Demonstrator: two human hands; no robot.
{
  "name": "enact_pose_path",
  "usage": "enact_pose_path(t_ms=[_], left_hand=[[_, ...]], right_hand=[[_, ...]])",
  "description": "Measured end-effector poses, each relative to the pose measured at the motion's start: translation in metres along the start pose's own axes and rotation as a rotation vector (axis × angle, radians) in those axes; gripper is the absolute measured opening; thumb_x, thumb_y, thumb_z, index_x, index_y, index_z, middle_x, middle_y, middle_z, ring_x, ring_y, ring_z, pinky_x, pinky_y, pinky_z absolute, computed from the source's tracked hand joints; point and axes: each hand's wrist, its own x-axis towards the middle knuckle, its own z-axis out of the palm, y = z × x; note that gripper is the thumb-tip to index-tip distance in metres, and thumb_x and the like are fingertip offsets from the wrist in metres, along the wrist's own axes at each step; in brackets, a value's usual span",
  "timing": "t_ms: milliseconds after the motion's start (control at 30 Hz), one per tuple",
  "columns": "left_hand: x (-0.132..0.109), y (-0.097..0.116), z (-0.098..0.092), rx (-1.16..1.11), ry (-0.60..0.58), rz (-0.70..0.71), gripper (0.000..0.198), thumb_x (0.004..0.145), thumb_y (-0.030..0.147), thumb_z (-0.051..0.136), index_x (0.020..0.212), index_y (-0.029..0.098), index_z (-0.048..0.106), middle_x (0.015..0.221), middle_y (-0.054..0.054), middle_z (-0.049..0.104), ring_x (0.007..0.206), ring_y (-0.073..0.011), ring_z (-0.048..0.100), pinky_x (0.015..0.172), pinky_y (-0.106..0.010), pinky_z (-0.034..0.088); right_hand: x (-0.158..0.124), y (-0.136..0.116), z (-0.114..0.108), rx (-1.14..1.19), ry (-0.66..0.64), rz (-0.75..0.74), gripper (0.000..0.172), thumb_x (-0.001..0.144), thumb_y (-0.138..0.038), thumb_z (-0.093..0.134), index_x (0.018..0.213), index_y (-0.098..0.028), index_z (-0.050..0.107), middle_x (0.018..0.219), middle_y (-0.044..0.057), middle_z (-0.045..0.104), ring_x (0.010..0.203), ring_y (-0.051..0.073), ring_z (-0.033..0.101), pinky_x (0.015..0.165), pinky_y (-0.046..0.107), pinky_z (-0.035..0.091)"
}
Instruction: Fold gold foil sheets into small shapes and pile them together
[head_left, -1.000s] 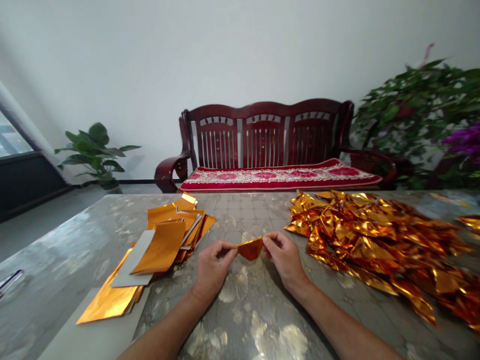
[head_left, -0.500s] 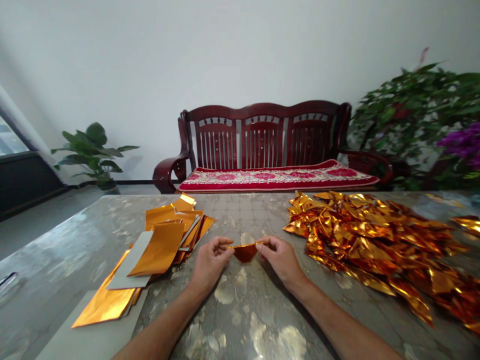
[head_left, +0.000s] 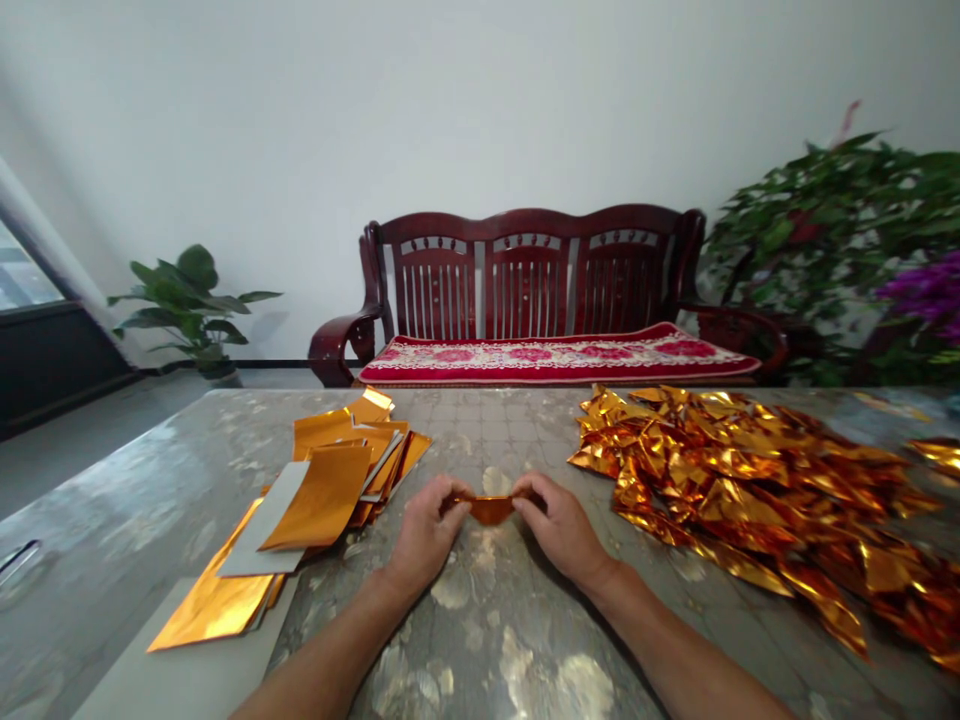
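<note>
A small folded piece of gold foil paper is stretched between both hands, just above the table. My left hand pinches its left end between thumb and fingers. The right end is gripped the same way by my right hand. To the left lies a loose stack of flat gold foil sheets, some with their grey backs up. On the right spreads a large heap of folded gold foil pieces.
Beyond the table stands a dark wooden bench with a red patterned seat cover. A potted plant is at the back left, leafy plants at the right. Some thin object lies at the table's left side.
The fingers of both hands have curled further round the ends of the foil paper. The piece now looks flatter along its top edge. The stack and heap stay put.
</note>
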Motion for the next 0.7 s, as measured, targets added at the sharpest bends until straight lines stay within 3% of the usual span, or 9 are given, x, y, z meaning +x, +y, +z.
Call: enact_pose_path(t_ms=[333,533,700], left_hand=[[-0.0003,0.0025,-0.0036,0.105,0.002,0.164,0.013,0.086,0.016,0.056,0.082,0.021,0.067,0.079,0.0,0.062,0.078,-0.0151,0.059,0.072,-0.025,0.045],[-0.0006,0.0003,-0.0017,0.133,0.023,0.16,0.013,0.083,0.012,0.055,0.079,0.021,0.064,0.077,0.001,0.06,0.074,-0.0142,0.057,0.07,-0.025,0.044],[-0.0024,0.0045,-0.0011,0.146,0.002,0.182,0.014,0.084,0.011,0.054,0.077,0.02,0.063,0.077,0.001,0.061,0.074,-0.0136,0.057,0.071,-0.024,0.044]], right_hand=[[-0.0023,-0.0019,-0.0018,-0.111,-0.055,-0.09,0.017,0.083,-0.016,0.053,0.088,-0.024,0.066,0.088,0.002,0.068,0.086,0.019,0.063,0.079,0.03,0.046],[-0.0049,-0.0034,-0.0013,-0.16,-0.054,-0.131,0.018,0.086,-0.016,0.05,0.091,-0.024,0.065,0.09,0.002,0.067,0.088,0.019,0.063,0.079,0.029,0.046],[-0.0047,-0.003,0.0003,-0.199,-0.015,-0.074,0.012,0.086,-0.019,0.053,0.09,-0.023,0.064,0.089,0.002,0.067,0.085,0.019,0.062,0.078,0.03,0.045]])
